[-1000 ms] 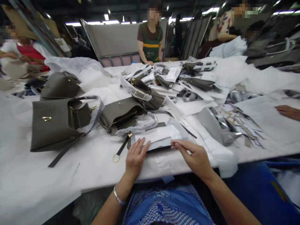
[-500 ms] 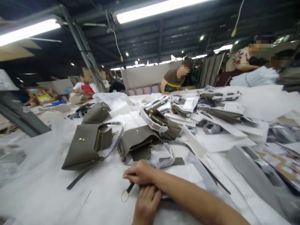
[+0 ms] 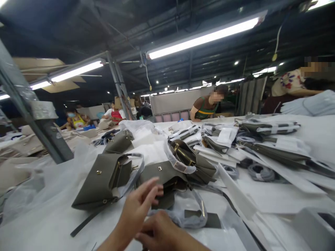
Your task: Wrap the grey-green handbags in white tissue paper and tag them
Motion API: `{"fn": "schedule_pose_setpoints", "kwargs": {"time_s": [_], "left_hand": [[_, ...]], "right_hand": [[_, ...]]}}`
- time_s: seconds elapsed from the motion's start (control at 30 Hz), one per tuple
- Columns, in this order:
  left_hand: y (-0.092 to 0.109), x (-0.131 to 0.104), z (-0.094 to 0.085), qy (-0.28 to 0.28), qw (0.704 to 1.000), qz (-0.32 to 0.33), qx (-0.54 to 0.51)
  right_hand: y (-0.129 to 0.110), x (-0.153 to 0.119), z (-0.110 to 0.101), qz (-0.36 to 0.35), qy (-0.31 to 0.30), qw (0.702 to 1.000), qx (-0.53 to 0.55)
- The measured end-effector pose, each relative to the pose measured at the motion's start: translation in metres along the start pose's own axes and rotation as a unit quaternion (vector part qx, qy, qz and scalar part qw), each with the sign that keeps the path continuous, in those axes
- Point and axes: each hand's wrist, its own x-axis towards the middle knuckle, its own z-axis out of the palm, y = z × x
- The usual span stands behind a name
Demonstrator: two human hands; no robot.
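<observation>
My left hand is raised at the lower middle, its fingers stretched forward and slightly apart, in front of an olive-grey handbag with a gaping top. Just below and to the right, my right hand is curled with its fingertips turned down; whatever it grips is hidden by the hand itself. A handle wrapped in clear film curves past the right knuckles. To the left stands another olive-grey handbag with a gold clasp and a loose dark strap. A third handbag leans behind, its film-wrapped handle upright.
Several flat grey bags, white sheets and a coiled wrapped strap spread over the right side. Thin white wrapping lies at left beside a metal post. A co-worker leans over the table's far side.
My left hand has come out from under the right one, moving up and left with fingers extending. My right hand is lower. The dark strap with a gold ring no longer shows. The view has shifted.
</observation>
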Motion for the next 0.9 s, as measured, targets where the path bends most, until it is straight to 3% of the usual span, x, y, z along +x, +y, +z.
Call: {"fn": "schedule_pose_setpoints", "kwargs": {"time_s": [0.07,0.1,0.17,0.27,0.37,0.43,0.5,0.6,0.7,0.83,0.87,0.9], "left_hand": [[0.022,0.054,0.007,0.009,0.980,-0.098,-0.170],[0.029,0.080,0.014,-0.019,0.950,-0.178,-0.255],[0.036,0.127,0.034,-0.062,0.929,-0.226,-0.288],[0.049,0.177,0.074,-0.054,0.922,-0.208,-0.322],[0.074,0.209,0.111,-0.051,0.922,-0.171,-0.343],[0.093,0.231,0.125,-0.048,0.926,-0.137,-0.350],[0.112,0.257,0.121,-0.025,0.931,-0.095,-0.353],[0.136,0.293,0.076,0.042,0.936,-0.019,-0.350],[0.158,0.310,-0.005,0.107,0.935,0.069,-0.332],[0.171,0.296,-0.126,0.177,0.931,0.151,-0.280],[0.166,0.287,-0.152,0.218,0.929,0.160,-0.252],[0.157,0.275,-0.175,0.324,0.921,0.153,-0.152]], "right_hand": [[-0.002,-0.002,0.000,0.021,-0.009,1.000,0.007],[-0.002,-0.002,-0.001,0.023,-0.020,0.999,0.013],[-0.002,-0.002,-0.002,0.024,-0.035,0.999,0.018],[0.001,0.000,-0.004,0.033,-0.064,0.997,0.014],[0.002,0.004,-0.005,0.038,-0.086,0.996,0.007],[0.001,0.005,-0.005,0.039,-0.096,0.995,0.000],[0.000,0.006,-0.005,0.045,-0.097,0.994,-0.010],[0.000,0.007,-0.003,0.055,-0.102,0.993,-0.012],[0.001,0.006,-0.001,0.050,-0.114,0.992,-0.010],[0.002,0.003,-0.001,0.030,-0.111,0.993,-0.018],[0.002,0.003,0.000,0.027,-0.107,0.994,-0.023],[0.003,0.002,0.000,0.025,-0.105,0.994,-0.028]]}}
